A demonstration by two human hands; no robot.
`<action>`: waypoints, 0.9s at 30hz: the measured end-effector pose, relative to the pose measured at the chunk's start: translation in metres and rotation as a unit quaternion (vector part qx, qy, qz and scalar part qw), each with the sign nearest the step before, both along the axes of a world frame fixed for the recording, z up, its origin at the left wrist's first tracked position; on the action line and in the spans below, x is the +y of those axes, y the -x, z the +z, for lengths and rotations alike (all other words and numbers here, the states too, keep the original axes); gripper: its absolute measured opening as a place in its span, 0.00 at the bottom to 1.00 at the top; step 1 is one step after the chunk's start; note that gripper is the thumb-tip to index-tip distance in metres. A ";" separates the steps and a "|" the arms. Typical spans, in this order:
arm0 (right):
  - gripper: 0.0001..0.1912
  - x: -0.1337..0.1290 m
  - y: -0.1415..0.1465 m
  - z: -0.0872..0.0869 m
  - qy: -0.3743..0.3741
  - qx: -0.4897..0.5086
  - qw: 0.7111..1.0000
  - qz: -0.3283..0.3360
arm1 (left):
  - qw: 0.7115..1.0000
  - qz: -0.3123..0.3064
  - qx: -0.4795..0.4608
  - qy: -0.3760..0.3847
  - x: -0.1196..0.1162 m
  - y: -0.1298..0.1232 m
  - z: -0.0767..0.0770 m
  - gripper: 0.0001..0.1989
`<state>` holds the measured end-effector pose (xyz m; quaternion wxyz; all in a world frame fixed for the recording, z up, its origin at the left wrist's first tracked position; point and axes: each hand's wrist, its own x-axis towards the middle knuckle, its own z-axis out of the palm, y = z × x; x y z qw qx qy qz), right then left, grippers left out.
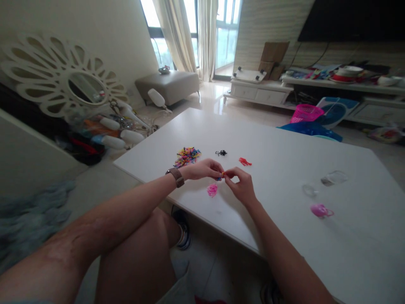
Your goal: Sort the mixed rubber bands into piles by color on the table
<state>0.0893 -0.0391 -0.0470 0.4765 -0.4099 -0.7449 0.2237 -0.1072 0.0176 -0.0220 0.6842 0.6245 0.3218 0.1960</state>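
Meeting at the fingertips above the table, the left hand [211, 169] and the right hand [239, 184] pinched a tiny red-and-yellow piece [223, 174] between them, with blue bits [218, 179] showing under the left fingers. The piece was mostly hidden; it looked nearly weightless, soft and springy, probably rubbery, so it seemed liable to slip or snap back, and its outer edges appeared the best place for a thumb-and-finger hold.

Just below the hands on the table lay a loose cluster of bright pink, thin strands [212, 190], close enough to be brushed by a palm. Beyond the left wrist, which wore a brown-banded watch [175, 177], sat a tangled multicoloured heap of thin strands [187, 156], partly blocked by that forearm. Past the hands were a small black tangle [221, 153] and a flat red bunch [245, 161].

Well apart to the right, a transparent container [334, 178] lay on its side, near a clear round piece [310, 191] and a glossy pink object with a loop [321, 210], on the smooth white tabletop [284, 160].
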 end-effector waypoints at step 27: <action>0.12 0.063 -0.055 -0.034 0.006 -0.001 0.979 -0.205 | 0.997 0.053 0.031 0.039 0.003 0.003 0.001 0.15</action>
